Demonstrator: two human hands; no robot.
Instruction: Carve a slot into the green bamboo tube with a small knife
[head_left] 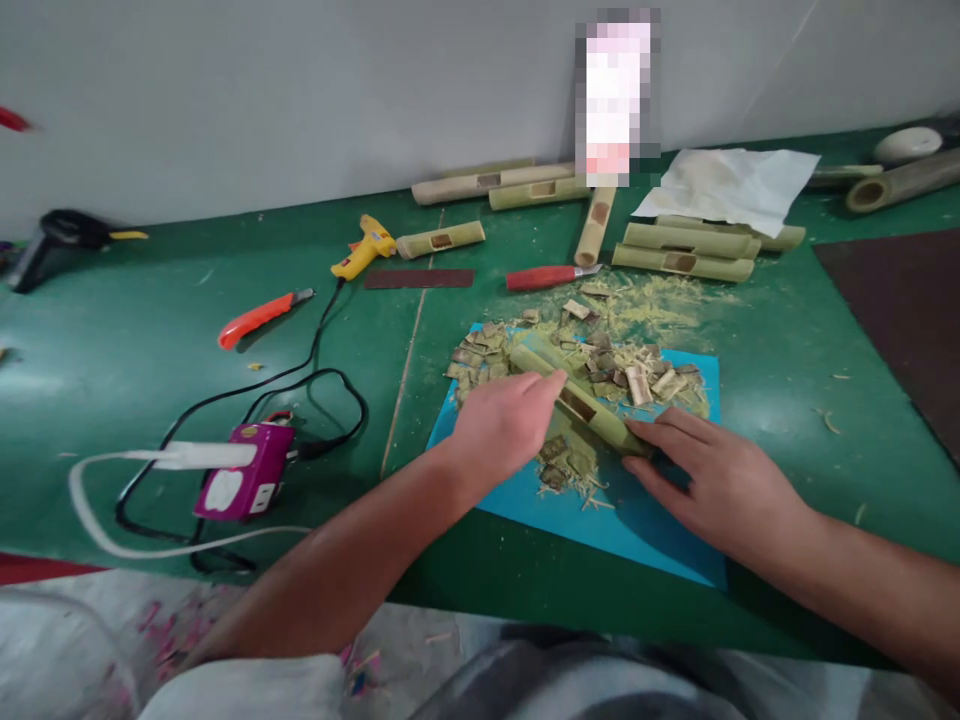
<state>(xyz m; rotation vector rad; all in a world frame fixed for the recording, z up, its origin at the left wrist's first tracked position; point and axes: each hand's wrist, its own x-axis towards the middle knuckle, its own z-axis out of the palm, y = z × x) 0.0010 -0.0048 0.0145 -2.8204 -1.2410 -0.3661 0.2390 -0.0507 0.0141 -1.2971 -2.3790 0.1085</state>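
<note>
A green bamboo tube (604,424) lies slantwise over a blue sheet (667,550), with a rectangular slot cut in its upper side. My left hand (506,420) is closed around the tube's middle, the fingertips beside the slot; part of its grip is hidden. With thumb and fingers, my right hand (705,465) pinches the tube's near right end. Bamboo chips and shavings (637,375) lie heaped around the tube. Beyond them rests a red-handled knife (541,278), its blade pointing right.
Slotted bamboo pieces (682,263) lie at the back, some under white paper (727,185). To the left are a yellow glue gun (365,248), an orange utility knife (259,320) and a purple power adapter (244,470) with looping cords. A dark board (900,310) lies right.
</note>
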